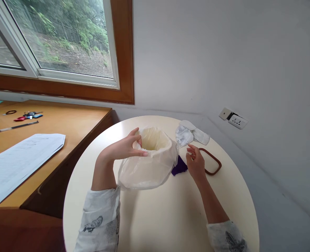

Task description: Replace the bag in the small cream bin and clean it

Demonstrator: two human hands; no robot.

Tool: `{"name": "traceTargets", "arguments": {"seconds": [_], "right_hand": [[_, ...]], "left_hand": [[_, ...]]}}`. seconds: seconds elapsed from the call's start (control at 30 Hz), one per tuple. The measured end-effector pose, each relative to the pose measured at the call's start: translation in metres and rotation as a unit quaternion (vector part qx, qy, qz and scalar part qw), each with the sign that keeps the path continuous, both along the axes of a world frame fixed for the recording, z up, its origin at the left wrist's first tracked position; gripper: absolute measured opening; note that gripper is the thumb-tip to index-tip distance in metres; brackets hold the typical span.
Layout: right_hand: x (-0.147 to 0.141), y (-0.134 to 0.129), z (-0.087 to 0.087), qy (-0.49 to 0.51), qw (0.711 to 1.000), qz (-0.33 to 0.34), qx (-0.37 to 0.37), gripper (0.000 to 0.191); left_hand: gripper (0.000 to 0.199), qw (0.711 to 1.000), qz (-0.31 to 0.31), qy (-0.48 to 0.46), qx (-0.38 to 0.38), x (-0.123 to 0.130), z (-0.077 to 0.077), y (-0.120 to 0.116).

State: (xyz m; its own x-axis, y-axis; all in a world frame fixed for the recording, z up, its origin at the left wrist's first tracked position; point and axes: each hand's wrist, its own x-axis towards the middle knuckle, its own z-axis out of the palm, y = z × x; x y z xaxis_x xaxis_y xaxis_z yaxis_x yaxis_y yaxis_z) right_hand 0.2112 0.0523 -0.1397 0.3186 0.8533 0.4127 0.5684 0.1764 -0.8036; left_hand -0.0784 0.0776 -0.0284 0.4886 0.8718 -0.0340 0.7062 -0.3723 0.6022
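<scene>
Round cream table (170, 217), pushed into the corner under a window. Near its middle, a small bin (155, 140) lined with a thin white plastic bag (144, 171), bag mouth folded out over the rim and draped down the sides. Left hand (125, 147) at the near-left rim, fingers (140, 153) pinched on the bag's edge, thumb up over the lip. Right hand (195, 162) just right of the bin, apart from it, fingers loosely curled with the tips close together; whether anything is pinched there, cannot tell. Just beside that hand: a dark red rubber ring (214, 164) flat on the table, a purple scrap (179, 167) poking out from under the bag, and crumpled white wrapping (190, 134) a little farther back. To the left, a wooden desk (65, 119) carrying 1 stack of papers (20, 157), a pen (17, 126) and keys (28, 115).
</scene>
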Motion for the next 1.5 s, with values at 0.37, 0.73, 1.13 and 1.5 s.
{"name": "traceTargets", "arguments": {"seconds": [0.37, 0.73, 1.13, 1.5], "right_hand": [[-0.043, -0.020, 0.056, -0.266, 0.916, 0.271, 0.128, 0.030], [-0.063, -0.039, 0.049, -0.250, 0.923, 0.251, 0.151, 0.013], [-0.060, -0.016, 0.087, -0.141, 0.972, 0.162, 0.099, 0.022], [-0.051, 0.046, 0.088, -0.110, 0.966, 0.217, -0.090, 0.019]], "left_hand": [[0.045, 0.990, 0.072, -0.119, 0.011, 0.006, -0.005, 0.007], [0.043, 0.980, 0.171, -0.089, -0.043, 0.009, -0.010, 0.010], [0.038, 0.983, 0.151, -0.096, -0.049, 0.008, -0.008, 0.010], [0.035, 0.982, 0.136, -0.101, -0.079, -0.001, -0.012, 0.011]]}}
